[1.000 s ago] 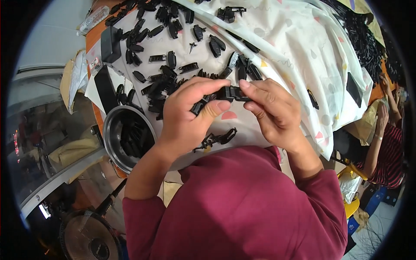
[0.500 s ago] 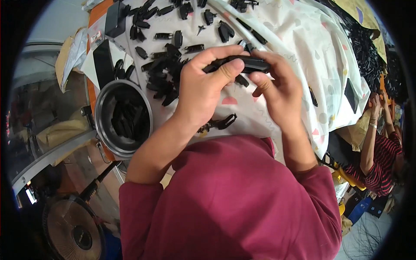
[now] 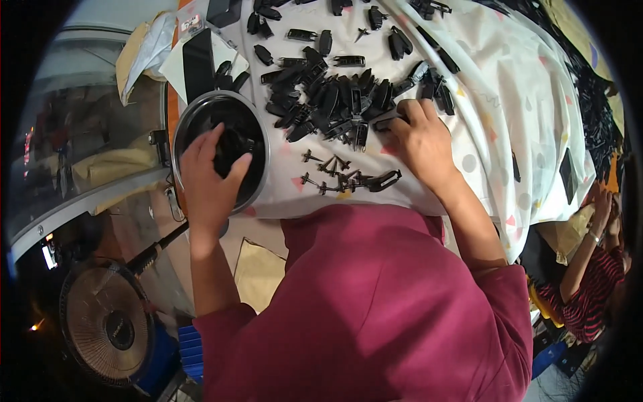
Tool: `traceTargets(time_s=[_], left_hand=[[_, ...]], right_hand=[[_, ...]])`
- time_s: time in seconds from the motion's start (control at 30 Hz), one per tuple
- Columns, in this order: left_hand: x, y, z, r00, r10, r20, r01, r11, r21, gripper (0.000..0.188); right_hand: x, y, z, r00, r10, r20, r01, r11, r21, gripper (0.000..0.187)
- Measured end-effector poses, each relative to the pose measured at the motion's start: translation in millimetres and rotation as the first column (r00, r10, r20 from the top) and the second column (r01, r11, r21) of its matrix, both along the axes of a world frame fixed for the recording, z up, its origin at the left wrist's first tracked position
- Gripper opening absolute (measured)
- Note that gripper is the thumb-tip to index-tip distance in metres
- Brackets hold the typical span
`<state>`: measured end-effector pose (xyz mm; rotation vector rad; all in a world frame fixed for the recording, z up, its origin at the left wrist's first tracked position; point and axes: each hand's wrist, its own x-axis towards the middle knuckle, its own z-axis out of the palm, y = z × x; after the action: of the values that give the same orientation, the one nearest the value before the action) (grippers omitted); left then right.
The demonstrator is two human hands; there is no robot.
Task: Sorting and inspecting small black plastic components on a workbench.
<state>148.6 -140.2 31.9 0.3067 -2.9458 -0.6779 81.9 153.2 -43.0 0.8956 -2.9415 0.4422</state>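
Note:
My left hand (image 3: 209,177) reaches over a round metal bowl (image 3: 267,151), its thumb and fingers spread apart. Dark parts (image 3: 236,142) lie inside, partly covered by the hand. On the cloth, my right hand (image 3: 426,139) has its fingers curled down at the right edge of a heap of black plastic parts (image 3: 328,100). A black plastic part (image 3: 386,124) shows at its fingertips; the rest is hidden. Nearer to me lie several small dark T-shaped pins (image 3: 327,165) and a curved black frame-like piece (image 3: 384,181).
Left of the heap are a black flat slab (image 3: 198,67) on white paper and a black box (image 3: 224,12). A standing fan (image 3: 110,321) is at lower left. At the far right a co-worker's hands (image 3: 606,208) handle something; bunched dark strands (image 3: 593,120) lie beyond the cloth.
My hands, holding a black part together before, have separated. The left has moved to the bowl without that part; the right has come down to the heap. The view has shifted.

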Motion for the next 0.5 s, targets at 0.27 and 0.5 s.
traceTargets(time_s=[0.27,0.5], left_hand=[[-71,101,-27,0.909,-0.396,-0.129,0.365,0.907,-0.212,0.031],[-75,116,-26,0.869,-0.489,-0.074,0.460,0.854,-0.244,0.025]], right_hand=[[11,14,17,0.969,-0.150,0.195,0.225,0.861,-0.455,0.011],[23,48,18,0.583,0.034,0.812,0.803,0.128,-0.582,0.033]])
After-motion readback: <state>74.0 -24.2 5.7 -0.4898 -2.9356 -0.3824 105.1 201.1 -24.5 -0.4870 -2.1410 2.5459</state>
